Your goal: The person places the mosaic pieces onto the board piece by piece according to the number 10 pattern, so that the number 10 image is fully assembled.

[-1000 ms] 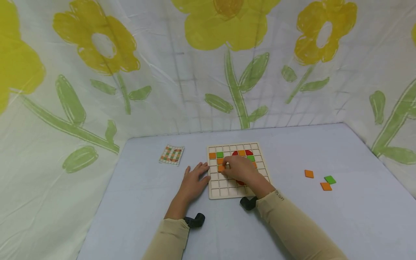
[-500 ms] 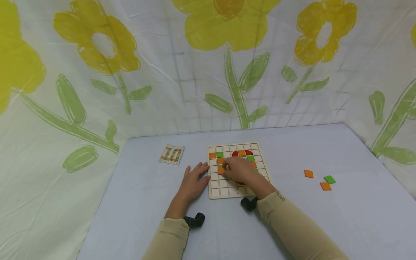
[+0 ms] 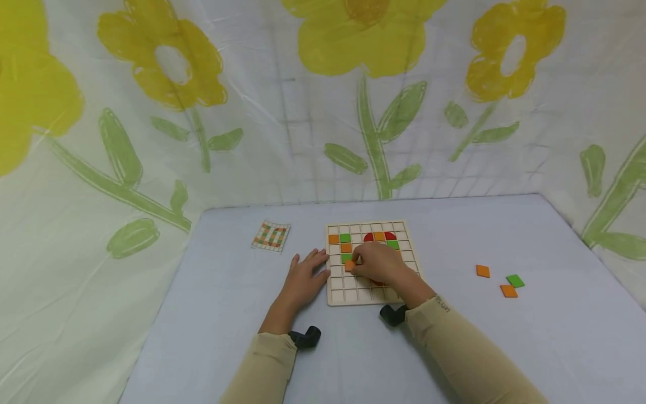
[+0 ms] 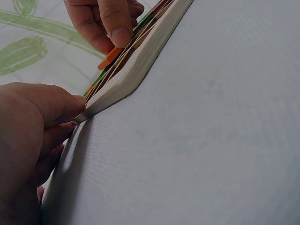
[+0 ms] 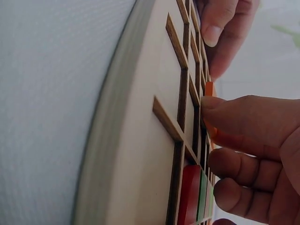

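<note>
My right hand (image 3: 381, 265) pinches an orange square tile (image 3: 349, 266) between thumb and fingers, over the left part of a wooden grid board (image 3: 351, 296). In the left wrist view this orange tile (image 4: 108, 60) sits tilted above the grid. A green tile (image 3: 346, 258) lies in the cell just beyond it. My left hand (image 3: 301, 283) lies with spread, relaxed fingers at the board's left side, and its thumb (image 4: 70, 107) touches the edge. Orange, green and red pieces fill other cells; the right hand covers some of them.
Right of the board lie two loose orange tiles (image 3: 483, 271) and a green tile (image 3: 515, 280) on the white-covered table (image 3: 202, 314). A small card (image 3: 271, 236) with a coloured grid pattern lies at the back left. A flower-printed cloth (image 3: 242, 179) hangs behind.
The pinched orange tile has shifted slightly towards me, uncovering the green tile beyond it. My left hand stays at the board's edge. The head view has turned a little.
</note>
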`<move>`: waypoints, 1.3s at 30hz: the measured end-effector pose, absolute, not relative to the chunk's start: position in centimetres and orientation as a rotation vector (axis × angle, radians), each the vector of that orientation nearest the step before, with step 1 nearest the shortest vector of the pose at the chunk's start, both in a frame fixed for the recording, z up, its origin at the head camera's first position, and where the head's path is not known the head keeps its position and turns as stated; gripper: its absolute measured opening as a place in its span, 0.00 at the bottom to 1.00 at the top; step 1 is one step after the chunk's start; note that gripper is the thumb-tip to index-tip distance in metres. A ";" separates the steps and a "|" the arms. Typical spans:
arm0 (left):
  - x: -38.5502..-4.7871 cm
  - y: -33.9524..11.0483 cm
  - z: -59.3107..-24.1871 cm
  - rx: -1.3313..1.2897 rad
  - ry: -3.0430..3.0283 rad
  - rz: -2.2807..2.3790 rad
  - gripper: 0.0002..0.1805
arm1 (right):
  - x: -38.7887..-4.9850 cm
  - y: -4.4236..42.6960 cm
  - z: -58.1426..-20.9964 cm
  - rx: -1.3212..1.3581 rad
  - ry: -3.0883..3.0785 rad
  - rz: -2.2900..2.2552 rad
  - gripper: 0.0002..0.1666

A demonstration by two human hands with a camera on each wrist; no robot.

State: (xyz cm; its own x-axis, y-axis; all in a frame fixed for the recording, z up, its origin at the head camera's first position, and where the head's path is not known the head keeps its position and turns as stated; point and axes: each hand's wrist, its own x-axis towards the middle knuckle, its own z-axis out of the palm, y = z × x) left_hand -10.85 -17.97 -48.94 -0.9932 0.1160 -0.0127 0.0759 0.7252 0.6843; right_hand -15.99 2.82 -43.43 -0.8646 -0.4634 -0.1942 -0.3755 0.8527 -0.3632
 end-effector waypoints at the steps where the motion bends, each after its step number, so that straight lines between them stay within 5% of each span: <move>1: -10.9 -18.0 -48.9 0.158 2.868 1.132 0.25 | -16.0 2.8 -43.4 -0.639 2.757 -0.456 0.12; 22: -10.8 -17.8 -48.7 0.132 2.857 1.144 0.25 | -15.1 4.0 -43.0 -0.672 2.752 -0.508 0.16; 33: -10.9 -17.6 -48.5 0.148 2.870 1.133 0.25 | -14.5 17.4 -41.7 -0.344 2.845 -0.725 0.22; 39: -10.7 -18.0 -48.7 0.135 2.866 1.162 0.25 | -12.9 26.1 -40.9 -0.171 2.875 -0.725 0.33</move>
